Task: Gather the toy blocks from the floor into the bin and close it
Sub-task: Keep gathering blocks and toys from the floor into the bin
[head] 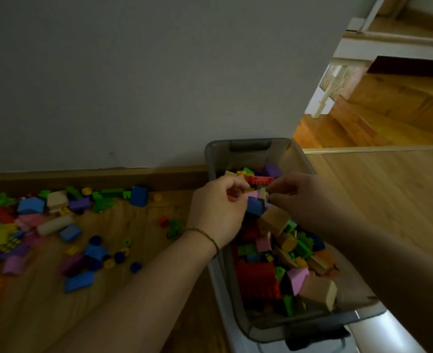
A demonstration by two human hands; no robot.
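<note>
In the middle of the frame, the left hand (218,212) and right hand (307,197) hang close together over the gray bin (210,159). Their fingers are bent, but I cannot tell if they hold anything. The open bin sits by the wall (134,85), full of toy blocks (258,278). Loose blocks (31,205) lie on the floor (388,200) at the left.
</note>
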